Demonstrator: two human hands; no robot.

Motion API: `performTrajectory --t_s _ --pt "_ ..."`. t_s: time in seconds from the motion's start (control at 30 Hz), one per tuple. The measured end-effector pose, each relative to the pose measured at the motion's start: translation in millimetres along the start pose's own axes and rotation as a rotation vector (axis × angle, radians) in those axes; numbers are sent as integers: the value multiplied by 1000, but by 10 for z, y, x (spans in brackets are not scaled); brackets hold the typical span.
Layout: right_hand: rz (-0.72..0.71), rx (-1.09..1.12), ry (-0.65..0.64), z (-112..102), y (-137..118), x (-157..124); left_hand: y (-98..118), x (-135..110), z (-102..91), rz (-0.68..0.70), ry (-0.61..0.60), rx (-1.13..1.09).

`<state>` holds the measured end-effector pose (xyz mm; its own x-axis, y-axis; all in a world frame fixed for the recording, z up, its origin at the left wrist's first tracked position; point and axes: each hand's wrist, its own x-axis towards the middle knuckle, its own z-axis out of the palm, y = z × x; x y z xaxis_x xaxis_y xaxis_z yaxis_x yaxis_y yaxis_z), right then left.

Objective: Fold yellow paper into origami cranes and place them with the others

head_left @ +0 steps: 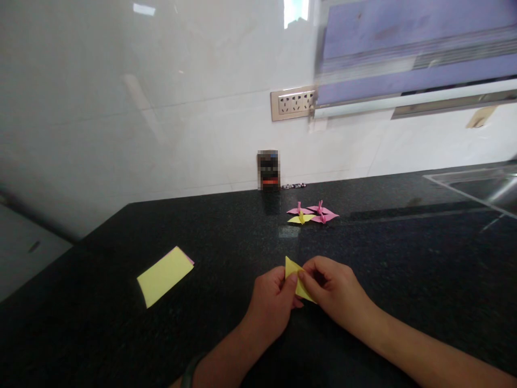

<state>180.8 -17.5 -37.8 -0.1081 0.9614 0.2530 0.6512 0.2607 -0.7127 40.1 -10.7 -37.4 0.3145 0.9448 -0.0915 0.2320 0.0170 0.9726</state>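
Note:
A folded piece of yellow paper (291, 266), triangular in outline, is held just above the dark countertop. My left hand (271, 297) grips its left side, thumb on top. From the right, my right hand (333, 283) pinches the same paper between thumb and fingers. The fingers behind the paper are partly hidden. Beyond my hands stand a yellow origami crane (301, 218) and three pink origami cranes (323, 217), close together. Off to the left lies a stack of yellow paper (165, 277) with a pink edge showing beneath.
The black speckled countertop (226, 231) meets a pale tiled wall (181, 134). A dark pixelated object (269, 170) stands against the wall, with a beaded strand (294, 186) beside it. A sink edge (464, 188) is at right, below a wall socket (293, 103) and a purple panel (404, 32).

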Motion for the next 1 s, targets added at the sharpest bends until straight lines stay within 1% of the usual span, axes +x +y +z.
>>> performTrajectory --t_s 0.1,0.17,0.23,0.3,0.37,0.5,0.6,0.7,0.8,0.93,1.0 --pt "-31 -74 26 -7 -10 -16 -11 6 -5 1 18 27" --pt "-73 -82 35 -19 -35 -29 -6 9 -10 -6 26 7" --pt "-116 -46 19 -35 -67 -39 4 13 -17 -16 28 -36" --pt "-120 42 -13 -49 -94 -38 7 19 -28 -23 25 -81" --pt "-49 204 -42 -52 -104 -21 1 27 -41 -34 10 -123" --pt "222 613 -146 -29 -77 34 -16 39 -53 -40 -19 -194" --pt "335 784 -181 -6 -38 57 -22 40 -50 -29 -13 -210" --pt "403 845 -208 11 -7 54 -21 37 -51 -9 -3 -195" --pt "448 854 -232 22 5 42 -5 36 -60 4 21 -173" --pt "469 860 -241 33 -1 32 25 38 -76 14 100 -110" --pt "465 861 -239 38 -2 30 24 39 -78 25 118 -69"
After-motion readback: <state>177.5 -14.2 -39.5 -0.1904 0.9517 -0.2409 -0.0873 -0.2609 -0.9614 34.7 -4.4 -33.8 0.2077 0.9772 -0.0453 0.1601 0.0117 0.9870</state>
